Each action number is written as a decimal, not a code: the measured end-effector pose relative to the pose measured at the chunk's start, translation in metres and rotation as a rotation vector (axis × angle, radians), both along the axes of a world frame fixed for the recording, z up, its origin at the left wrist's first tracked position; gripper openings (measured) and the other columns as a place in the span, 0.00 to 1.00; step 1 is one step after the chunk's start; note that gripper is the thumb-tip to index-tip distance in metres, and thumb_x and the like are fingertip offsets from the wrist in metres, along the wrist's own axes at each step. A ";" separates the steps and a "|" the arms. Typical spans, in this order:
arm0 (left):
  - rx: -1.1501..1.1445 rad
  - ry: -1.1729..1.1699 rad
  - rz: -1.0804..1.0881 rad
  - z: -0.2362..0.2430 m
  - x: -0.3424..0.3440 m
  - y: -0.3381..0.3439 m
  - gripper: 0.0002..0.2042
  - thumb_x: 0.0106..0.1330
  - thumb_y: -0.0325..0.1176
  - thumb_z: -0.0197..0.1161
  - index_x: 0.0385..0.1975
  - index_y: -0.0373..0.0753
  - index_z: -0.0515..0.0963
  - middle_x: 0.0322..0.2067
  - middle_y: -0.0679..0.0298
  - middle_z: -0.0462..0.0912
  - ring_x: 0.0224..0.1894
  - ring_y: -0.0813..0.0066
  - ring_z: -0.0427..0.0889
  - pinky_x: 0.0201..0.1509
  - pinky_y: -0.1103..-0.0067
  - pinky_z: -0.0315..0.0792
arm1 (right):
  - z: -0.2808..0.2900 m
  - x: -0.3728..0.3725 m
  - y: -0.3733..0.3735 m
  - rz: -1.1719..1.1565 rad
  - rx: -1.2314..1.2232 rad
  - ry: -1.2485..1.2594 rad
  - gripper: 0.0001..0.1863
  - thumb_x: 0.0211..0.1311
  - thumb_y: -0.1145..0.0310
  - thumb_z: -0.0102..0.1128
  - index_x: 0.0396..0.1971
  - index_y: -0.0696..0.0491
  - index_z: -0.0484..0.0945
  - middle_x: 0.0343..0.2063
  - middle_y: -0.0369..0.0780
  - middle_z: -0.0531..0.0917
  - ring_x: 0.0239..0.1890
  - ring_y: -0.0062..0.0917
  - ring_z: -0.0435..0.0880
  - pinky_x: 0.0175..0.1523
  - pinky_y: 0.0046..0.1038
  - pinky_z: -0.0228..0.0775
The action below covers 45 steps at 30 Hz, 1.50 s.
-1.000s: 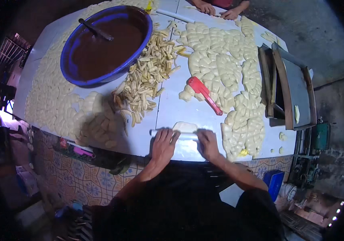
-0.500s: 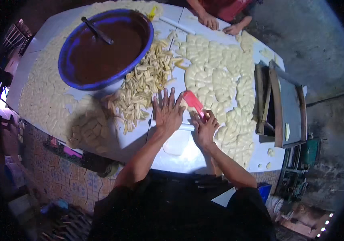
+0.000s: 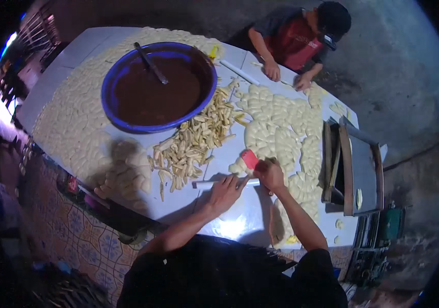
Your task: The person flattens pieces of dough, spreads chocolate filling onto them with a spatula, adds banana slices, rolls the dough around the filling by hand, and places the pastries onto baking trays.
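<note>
My right hand [image 3: 272, 176] is closed around a red dough scraper [image 3: 250, 158], whose blade points away from me. Beside the blade lies a small lump of pale dough [image 3: 238, 166]. My left hand [image 3: 224, 195] lies across the middle of a white rolling pin [image 3: 204, 185], its fingers bent over it and partly hidden. Many flattened pale dough pieces [image 3: 273, 138] cover the tabletop beyond and right of my right hand. A heap of sliced banana-like strips [image 3: 191, 149] sits to the left of the scraper.
A blue basin [image 3: 107, 110] of brown filling with a spoon [image 3: 150, 62] stands far left. More dough pieces [image 3: 71, 118] spread along the left side. Framed trays [image 3: 363, 174] lean at the right edge. Across the white table [image 3: 242, 218], a person [image 3: 296, 41] handles dough near another white rod [image 3: 239, 72].
My left hand has gone from spread flat to bent over the rolling pin. My right hand keeps the scraper, now more upright over it. The view has tilted, bringing the other person further in.
</note>
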State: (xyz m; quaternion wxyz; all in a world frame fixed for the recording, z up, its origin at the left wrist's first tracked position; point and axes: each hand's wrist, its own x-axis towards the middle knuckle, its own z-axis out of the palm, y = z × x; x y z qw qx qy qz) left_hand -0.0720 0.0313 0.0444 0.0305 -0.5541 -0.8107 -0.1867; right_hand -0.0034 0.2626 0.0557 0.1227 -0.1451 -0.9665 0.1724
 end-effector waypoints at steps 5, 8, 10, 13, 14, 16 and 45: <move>0.244 -0.152 0.228 0.026 0.005 -0.087 0.31 0.59 0.24 0.59 0.68 0.43 0.70 0.42 0.53 0.76 0.42 0.56 0.79 0.44 0.63 0.77 | 0.013 -0.004 -0.006 -0.052 -0.297 0.066 0.11 0.59 0.71 0.69 0.37 0.60 0.78 0.31 0.43 0.82 0.33 0.30 0.85 0.37 0.30 0.78; 0.173 -0.129 0.362 -0.004 0.002 -0.121 0.26 0.60 0.25 0.60 0.62 0.42 0.75 0.39 0.57 0.76 0.41 0.58 0.78 0.42 0.64 0.78 | 0.073 -0.068 -0.053 -0.011 -0.660 0.088 0.10 0.63 0.70 0.68 0.38 0.58 0.77 0.29 0.44 0.82 0.30 0.32 0.84 0.37 0.31 0.76; 0.116 -0.073 0.393 -0.020 0.008 -0.128 0.25 0.60 0.25 0.60 0.60 0.42 0.77 0.39 0.58 0.76 0.42 0.59 0.78 0.42 0.66 0.78 | 0.117 -0.134 -0.073 0.290 -0.430 0.160 0.09 0.70 0.69 0.61 0.38 0.61 0.75 0.26 0.37 0.81 0.27 0.17 0.79 0.34 0.23 0.73; 0.187 -0.066 0.357 -0.016 0.000 -0.128 0.28 0.61 0.26 0.59 0.65 0.43 0.73 0.39 0.55 0.74 0.43 0.57 0.77 0.46 0.65 0.76 | 0.177 -0.234 -0.112 0.545 -0.280 0.005 0.08 0.68 0.70 0.60 0.40 0.60 0.75 0.26 0.48 0.81 0.30 0.37 0.83 0.38 0.36 0.74; 0.155 -0.191 0.361 -0.035 0.007 -0.131 0.30 0.61 0.27 0.59 0.67 0.43 0.71 0.41 0.55 0.74 0.44 0.56 0.77 0.47 0.64 0.76 | 0.176 -0.267 -0.122 0.731 -0.157 0.019 0.09 0.66 0.71 0.59 0.41 0.59 0.76 0.27 0.51 0.82 0.33 0.46 0.85 0.40 0.41 0.75; 0.052 -0.354 0.298 -0.038 0.004 -0.131 0.35 0.60 0.28 0.59 0.72 0.44 0.62 0.45 0.53 0.73 0.47 0.53 0.76 0.48 0.62 0.76 | 0.148 -0.321 -0.125 0.864 -0.003 -0.042 0.13 0.55 0.77 0.60 0.41 0.61 0.78 0.33 0.56 0.84 0.40 0.48 0.87 0.42 0.50 0.75; 0.235 -0.509 0.390 0.008 -0.020 -0.142 0.27 0.54 0.24 0.68 0.58 0.38 0.77 0.41 0.53 0.74 0.47 0.51 0.76 0.52 0.64 0.73 | 0.135 0.031 -0.085 0.448 -0.368 -0.423 0.27 0.56 0.81 0.61 0.57 0.47 0.82 0.48 0.44 0.80 0.37 0.33 0.85 0.43 0.33 0.77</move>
